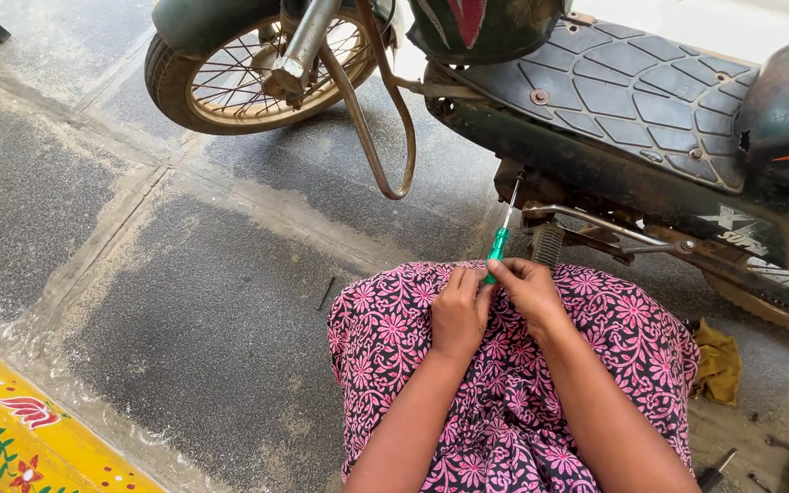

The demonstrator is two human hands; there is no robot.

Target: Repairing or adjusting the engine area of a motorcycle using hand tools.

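Note:
A screwdriver (500, 239) with a clear green handle and thin metal shaft points up and away toward the underside of a dark green scooter (614, 100). My right hand (527, 290) pinches the bottom of the handle between thumb and fingers. My left hand (458, 310) rests beside it with curled fingers, its fingertips touching the right hand near the handle's end. Both hands lie over my knee, which is covered in pink and black flowered cloth (504, 402).
The scooter's front wheel (257, 68) and a bent metal guard bar (381, 137) stand ahead. A small dark nail (325, 293) lies on the stone paving. A yellow rag (717, 363) lies at right, a yellow painted step (20, 429) at lower left.

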